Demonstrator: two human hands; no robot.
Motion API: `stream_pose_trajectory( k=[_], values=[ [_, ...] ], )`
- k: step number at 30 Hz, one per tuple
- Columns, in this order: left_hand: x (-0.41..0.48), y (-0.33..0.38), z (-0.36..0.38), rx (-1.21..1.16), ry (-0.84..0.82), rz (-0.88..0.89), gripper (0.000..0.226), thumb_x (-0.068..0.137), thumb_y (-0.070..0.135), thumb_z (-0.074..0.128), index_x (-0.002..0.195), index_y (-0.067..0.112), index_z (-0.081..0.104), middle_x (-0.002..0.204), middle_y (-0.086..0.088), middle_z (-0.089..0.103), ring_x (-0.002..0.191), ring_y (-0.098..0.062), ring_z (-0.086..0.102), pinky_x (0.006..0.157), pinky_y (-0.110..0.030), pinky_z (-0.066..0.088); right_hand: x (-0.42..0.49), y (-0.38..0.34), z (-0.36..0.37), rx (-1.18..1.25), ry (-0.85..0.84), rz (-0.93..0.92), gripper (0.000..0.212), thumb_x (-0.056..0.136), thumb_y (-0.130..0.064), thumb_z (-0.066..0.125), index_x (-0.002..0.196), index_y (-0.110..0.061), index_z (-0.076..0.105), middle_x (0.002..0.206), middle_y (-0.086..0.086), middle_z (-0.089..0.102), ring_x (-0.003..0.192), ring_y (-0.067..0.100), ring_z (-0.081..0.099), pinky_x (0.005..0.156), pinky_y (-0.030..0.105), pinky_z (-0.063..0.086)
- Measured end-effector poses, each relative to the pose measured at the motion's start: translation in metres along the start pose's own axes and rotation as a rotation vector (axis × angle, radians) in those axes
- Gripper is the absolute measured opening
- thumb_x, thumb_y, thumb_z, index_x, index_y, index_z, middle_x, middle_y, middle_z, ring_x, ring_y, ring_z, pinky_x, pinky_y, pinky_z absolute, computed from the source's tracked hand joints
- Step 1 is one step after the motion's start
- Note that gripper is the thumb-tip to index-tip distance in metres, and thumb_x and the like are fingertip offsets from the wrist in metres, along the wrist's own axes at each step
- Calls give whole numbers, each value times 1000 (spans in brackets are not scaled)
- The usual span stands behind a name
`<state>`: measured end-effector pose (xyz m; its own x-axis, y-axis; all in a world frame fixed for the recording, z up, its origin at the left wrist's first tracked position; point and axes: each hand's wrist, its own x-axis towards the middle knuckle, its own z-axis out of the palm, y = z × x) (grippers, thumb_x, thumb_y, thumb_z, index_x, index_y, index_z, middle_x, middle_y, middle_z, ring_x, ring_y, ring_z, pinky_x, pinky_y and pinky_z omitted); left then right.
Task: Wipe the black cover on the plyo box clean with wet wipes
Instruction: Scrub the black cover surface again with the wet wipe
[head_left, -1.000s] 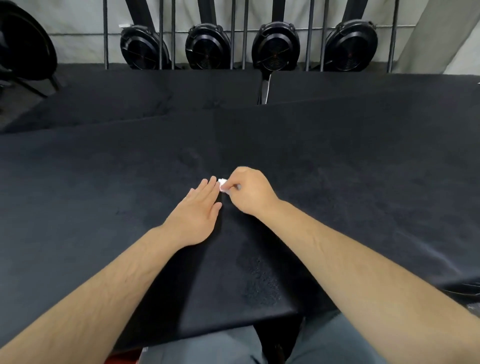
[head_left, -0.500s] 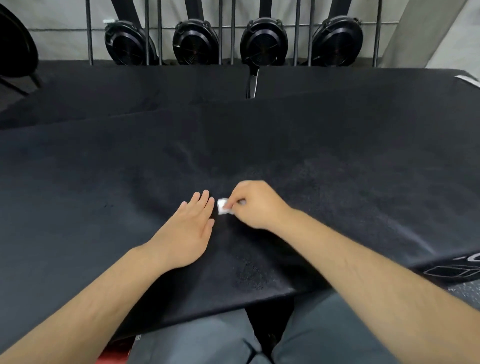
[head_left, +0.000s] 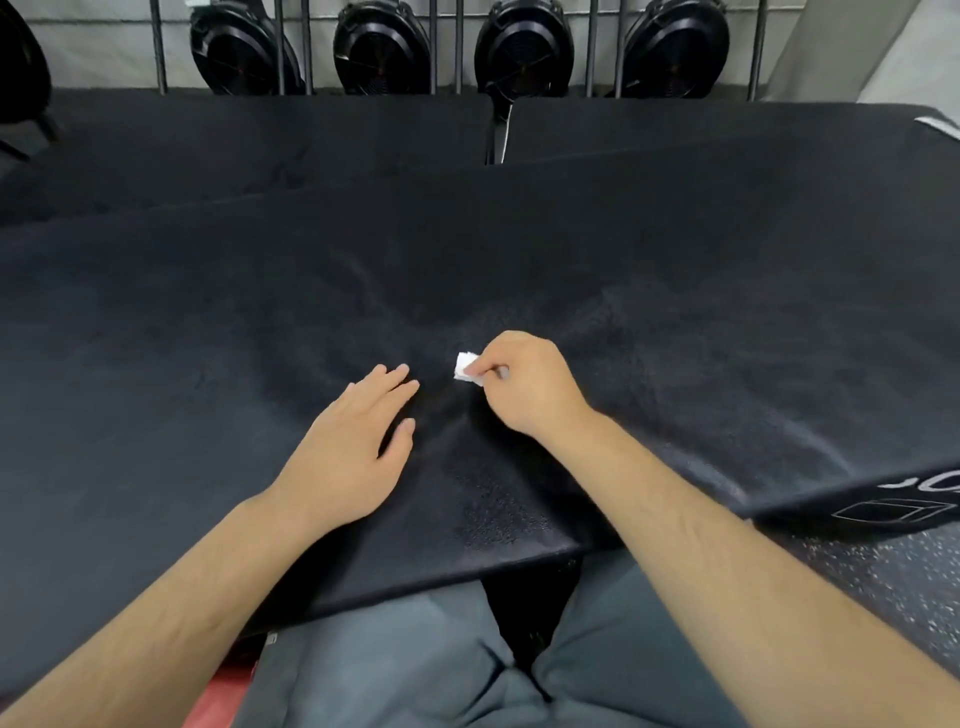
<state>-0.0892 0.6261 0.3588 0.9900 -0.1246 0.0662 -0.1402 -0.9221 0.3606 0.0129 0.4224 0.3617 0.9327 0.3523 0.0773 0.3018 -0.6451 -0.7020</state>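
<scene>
The black cover (head_left: 701, 312) of the plyo box fills most of the head view, with its front edge near my lap. My right hand (head_left: 524, 387) pinches a small folded white wet wipe (head_left: 466, 368) and presses it onto the cover near the middle. Most of the wipe is hidden under my curled fingers. My left hand (head_left: 353, 447) lies flat on the cover just left of the wipe, fingers straight, a small gap between it and the wipe.
Two more black padded boxes (head_left: 260, 145) stand behind this one. Several black round fan machines (head_left: 382, 47) line a metal rail at the wall. Speckled rubber floor (head_left: 893, 571) shows at the lower right, beside white print on the box's side (head_left: 914, 506).
Both hands have slid toward me along the cover. The right hand with the wipe has drawn away from the left hand, opening a gap. The view has tilted down.
</scene>
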Motion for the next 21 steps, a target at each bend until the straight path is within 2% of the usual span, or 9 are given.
stream_pose_trajectory(
  k=[1, 2, 4, 8, 10, 14, 18, 21],
  values=[
    [-2, 1, 0, 13, 68, 17, 43, 101, 35, 40, 140, 25, 55, 150, 13, 44, 142, -12, 32, 113, -34, 30, -12, -7, 6, 28, -28, -61, 28, 88, -3, 60, 92, -21, 81, 100, -6, 68, 97, 14, 63, 90, 30, 52],
    [-5, 1, 0, 46, 125, 35, 38, 96, 36, 43, 127, 28, 63, 135, 16, 52, 129, -14, 41, 100, -35, 36, -27, -12, 10, 51, -78, -130, 28, 87, -2, 61, 91, -21, 81, 97, -6, 68, 93, 13, 64, 88, 27, 51],
    [-9, 4, -2, 104, 174, 56, 26, 90, 37, 47, 108, 31, 66, 112, 18, 53, 106, -15, 46, 84, -34, 32, -45, -14, 6, 69, -168, -199, 28, 88, -4, 62, 92, -23, 81, 96, -9, 67, 90, 9, 63, 84, 22, 50],
    [-9, 9, -6, 100, 155, 75, 16, 89, 34, 49, 97, 28, 61, 96, 15, 50, 82, -14, 45, 72, -40, 45, -19, -1, -8, -14, -63, -57, 29, 90, -5, 59, 93, -23, 81, 100, -10, 67, 98, 12, 62, 88, 25, 50],
    [-10, 10, -6, 70, 139, 74, 18, 88, 36, 46, 98, 27, 59, 96, 15, 50, 81, -14, 45, 73, -42, 47, -25, -11, 0, -14, -58, -49, 28, 90, -6, 58, 93, -22, 81, 98, -10, 65, 96, 12, 62, 86, 25, 50],
    [-19, 8, -2, 16, 134, 66, 23, 88, 39, 46, 104, 30, 61, 101, 18, 51, 84, -12, 43, 77, -40, 46, -60, -12, -6, 35, -186, -175, 23, 87, -10, 65, 90, -25, 81, 89, -14, 63, 84, 4, 60, 79, 18, 48],
    [-21, 7, -3, -25, 146, 48, 26, 88, 43, 46, 104, 32, 64, 104, 19, 51, 88, -12, 45, 80, -41, 46, -31, 9, -19, -19, -19, -51, 27, 88, -4, 61, 91, -21, 81, 94, -6, 66, 96, 16, 63, 86, 27, 49],
    [-21, 7, -2, -47, 150, 27, 25, 87, 42, 46, 103, 33, 63, 103, 20, 50, 90, -13, 48, 83, -42, 46, -44, -7, -2, 5, -50, -92, 25, 85, -2, 62, 85, -18, 81, 90, -2, 66, 88, 17, 62, 82, 32, 52]
  ],
)
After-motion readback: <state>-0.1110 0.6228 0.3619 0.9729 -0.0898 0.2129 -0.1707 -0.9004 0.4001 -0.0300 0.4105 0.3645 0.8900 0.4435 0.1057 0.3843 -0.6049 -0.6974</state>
